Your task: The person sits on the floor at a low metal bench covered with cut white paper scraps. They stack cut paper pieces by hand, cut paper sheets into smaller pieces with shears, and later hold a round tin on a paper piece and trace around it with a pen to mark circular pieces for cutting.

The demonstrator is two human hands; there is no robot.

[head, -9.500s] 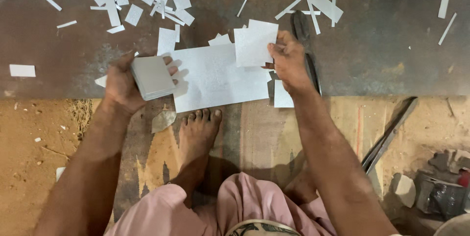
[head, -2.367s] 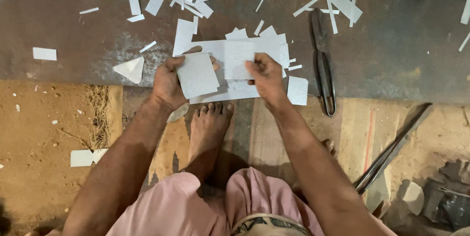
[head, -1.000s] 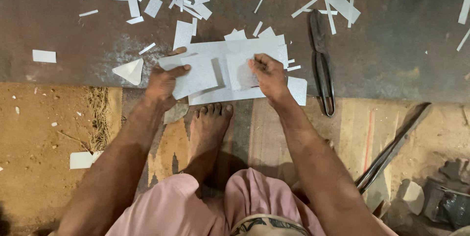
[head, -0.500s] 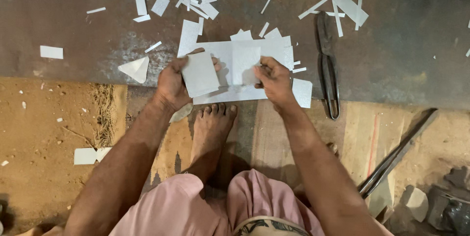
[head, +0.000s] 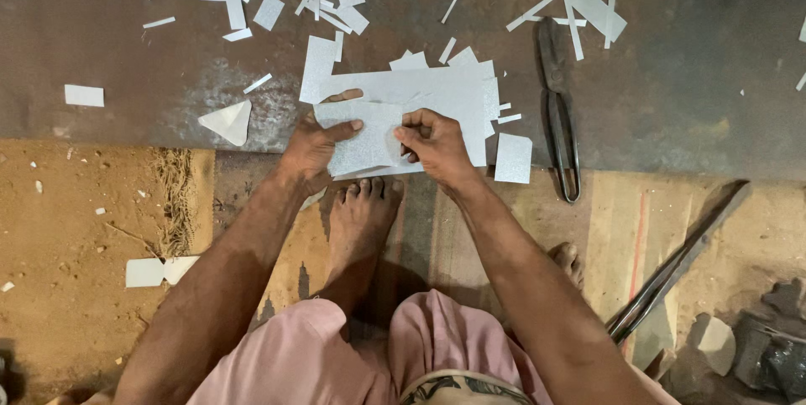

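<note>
Pressing a small rectangular silvery sheet-metal piece flat onto the larger silvery metal sheet, the left hand grips its left edge while the right hand pinches its right edge. Half a second ago the piece was lifted and tilted; now it lies squared. Long dark metal shears rest to the right, untouched.

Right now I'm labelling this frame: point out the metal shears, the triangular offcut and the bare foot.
metal shears (head: 561, 111), head view, pivot area
triangular offcut (head: 228, 121), head view, centre
bare foot (head: 359, 224), head view, instep
</note>
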